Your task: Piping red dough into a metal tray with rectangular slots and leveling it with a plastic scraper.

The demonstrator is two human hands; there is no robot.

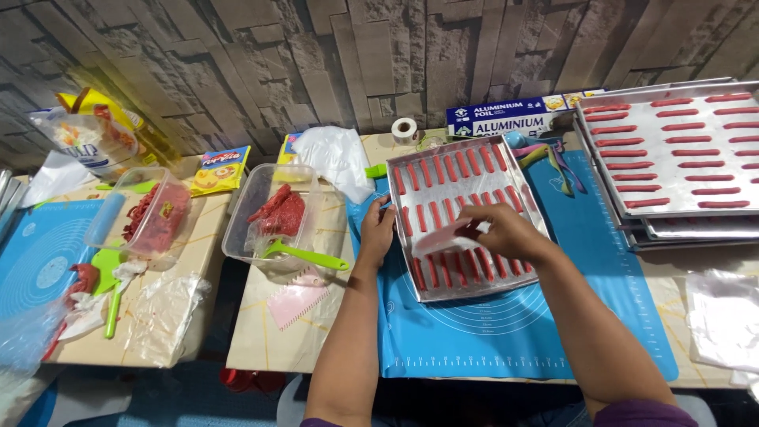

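On a blue mat (585,316) across the table (261,340), a metal tray (411,289) holds rows of red dough sticks (433,213); the left hand (377,232) clasps its edge, the right hand (506,233) pinches a pale scraper (444,237).

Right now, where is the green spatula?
In the head view, the green spatula lies left of centre, its head inside the clear plastic tub of red dough and its handle pointing right toward the left hand at the tray's edge.

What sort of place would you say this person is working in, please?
Probably a home baking setup: a metal tray of red dough strips under both hands, blue silicone mat, foil box, and low tables against a stone-look wall.
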